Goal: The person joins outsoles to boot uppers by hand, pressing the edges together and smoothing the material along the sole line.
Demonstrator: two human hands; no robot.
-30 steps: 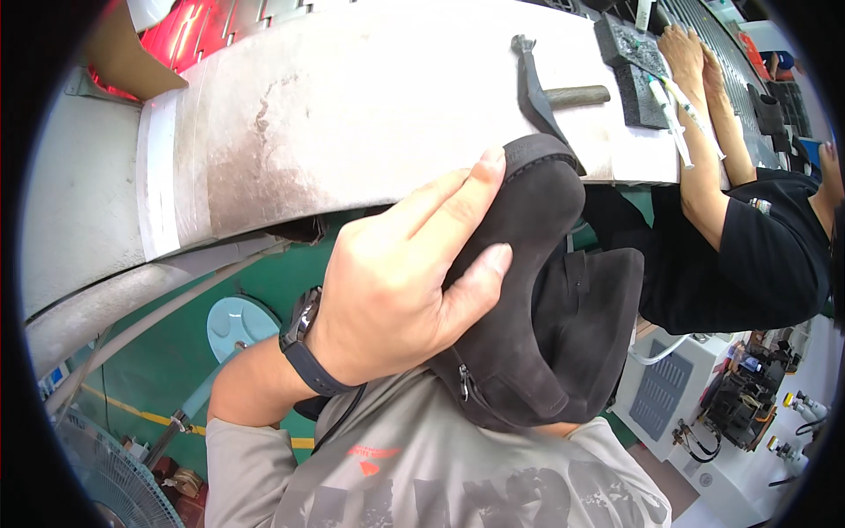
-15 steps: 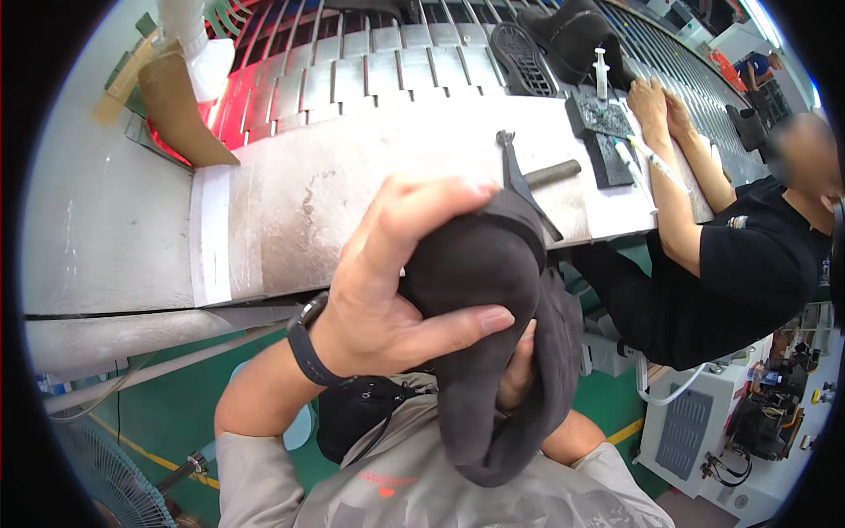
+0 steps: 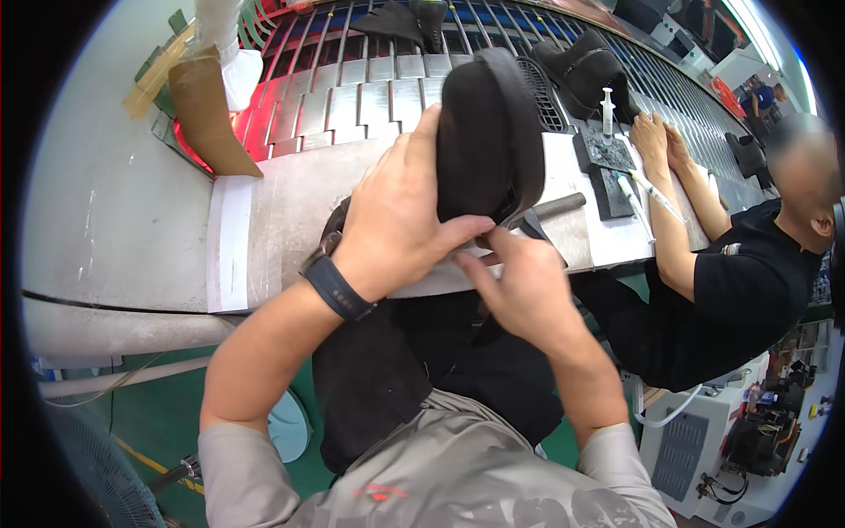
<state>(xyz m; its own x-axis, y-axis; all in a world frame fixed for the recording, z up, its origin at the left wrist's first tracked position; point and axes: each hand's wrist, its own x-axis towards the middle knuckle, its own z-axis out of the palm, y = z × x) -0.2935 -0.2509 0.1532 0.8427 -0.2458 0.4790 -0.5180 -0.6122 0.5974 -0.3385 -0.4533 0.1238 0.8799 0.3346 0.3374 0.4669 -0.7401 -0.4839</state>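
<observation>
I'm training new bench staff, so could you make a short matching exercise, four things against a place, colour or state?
Column one:
1. Dark boot
2. Upright syringe
3. Hammer
4. Cardboard piece

Column two:
a. Lying on the table, partly hidden
b. Held in the person's left hand
c. Brown and curved
d. Tip down at a black block

Pairs: 1-b, 2-d, 3-a, 4-c
</observation>
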